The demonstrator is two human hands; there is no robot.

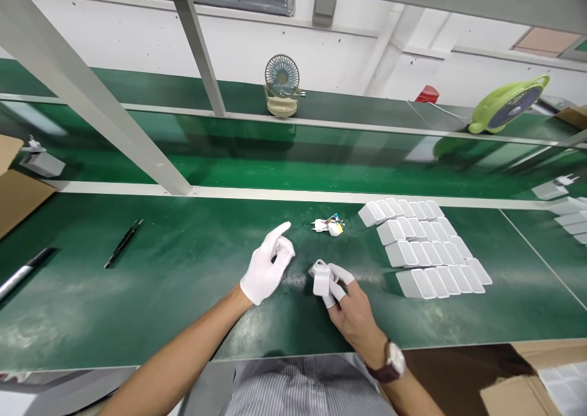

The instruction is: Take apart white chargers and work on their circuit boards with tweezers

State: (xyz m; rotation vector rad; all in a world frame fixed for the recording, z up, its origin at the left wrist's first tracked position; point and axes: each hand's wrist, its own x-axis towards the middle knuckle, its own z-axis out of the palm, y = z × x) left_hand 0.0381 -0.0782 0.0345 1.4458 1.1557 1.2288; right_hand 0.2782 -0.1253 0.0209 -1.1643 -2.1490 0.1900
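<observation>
My right hand [355, 309], with white finger covers on its fingertips, grips a small white plastic charger housing [321, 281] above the green bench. An opening shows at the housing's upper end. To its left my left hand [268, 266] wears a white glove. One digit points up and to the right, the others are bent, and I see nothing held in it. Just beyond both hands lies a white plug piece with pins and a small circuit assembly [331, 225] with blue and yellow parts, touched by neither hand.
Rows of white plastic housings [424, 251] stand on the right. Black tweezers [123, 243] and a dark-and-silver tool [27, 272] lie left, near a cardboard box [21, 189]. A slanted metal post [114, 116] meets the bench rail. Fans [282, 79] stand behind the partition.
</observation>
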